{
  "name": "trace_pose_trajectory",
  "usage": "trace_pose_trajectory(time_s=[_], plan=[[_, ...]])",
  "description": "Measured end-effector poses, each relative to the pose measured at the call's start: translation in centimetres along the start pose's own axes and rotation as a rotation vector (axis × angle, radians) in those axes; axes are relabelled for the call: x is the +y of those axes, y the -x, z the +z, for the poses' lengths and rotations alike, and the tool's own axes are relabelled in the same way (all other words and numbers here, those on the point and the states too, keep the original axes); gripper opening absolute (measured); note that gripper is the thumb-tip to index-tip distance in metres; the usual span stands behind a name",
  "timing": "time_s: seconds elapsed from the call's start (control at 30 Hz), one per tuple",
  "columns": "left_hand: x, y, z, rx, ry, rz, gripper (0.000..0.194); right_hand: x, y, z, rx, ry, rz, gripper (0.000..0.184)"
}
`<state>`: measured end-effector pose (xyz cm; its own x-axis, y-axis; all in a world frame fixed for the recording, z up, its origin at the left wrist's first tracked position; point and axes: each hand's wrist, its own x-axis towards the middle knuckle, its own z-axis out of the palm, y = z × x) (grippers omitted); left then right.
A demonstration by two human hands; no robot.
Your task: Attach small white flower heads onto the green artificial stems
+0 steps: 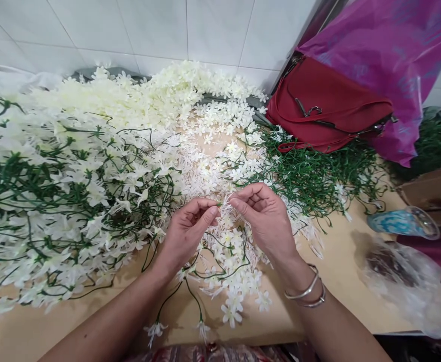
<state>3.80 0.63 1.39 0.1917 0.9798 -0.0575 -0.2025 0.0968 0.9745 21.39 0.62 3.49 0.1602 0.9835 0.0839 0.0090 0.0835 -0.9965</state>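
Green stem tip sits pinched in our left hand; our right hand holds a white piece in a narrow grip; white flowers strew the desk.

Your left hand pinches a green stem tip above the table; your right hand pinches a fine white piece just beside it. Stemmed white flowers lie to your left. Green stems, 1 red bag and 1 plastic cup lie to your right.
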Motion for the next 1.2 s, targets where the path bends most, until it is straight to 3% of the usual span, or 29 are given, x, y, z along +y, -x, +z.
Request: trace_pose_trajectory(time_s=[0.2,0.43,0.53,0.9,1.2], plan=[[-0.2,-0.1,0.3,-0.007,0.021,-0.025,0.02,0.0,0.4,0.3,-0.069,0.044,0.028,0.018],[-0.6,0.1,0.1,-0.003,-0.071,0.05,0.015,-0.4,0.3,0.2,-0.175,0.106,0.009,0.018],[-0.7,0.3,0.0,-0.027,-0.119,0.058,0.016,-0.5,0.3,-0.1,-0.223,0.152,-0.048,0.008],[-0.9,0.0,-0.2,-0.02,-0.095,0.057,0.014,0.1,-0.1,-1.1,-0.085,-0.002,0.016,0.01],[-0.5,0.1,-0.1,-0.03,-0.097,0.092,0.012,-0.4,0.8,-0.1,-0.046,0.08,-0.131,0.009]])
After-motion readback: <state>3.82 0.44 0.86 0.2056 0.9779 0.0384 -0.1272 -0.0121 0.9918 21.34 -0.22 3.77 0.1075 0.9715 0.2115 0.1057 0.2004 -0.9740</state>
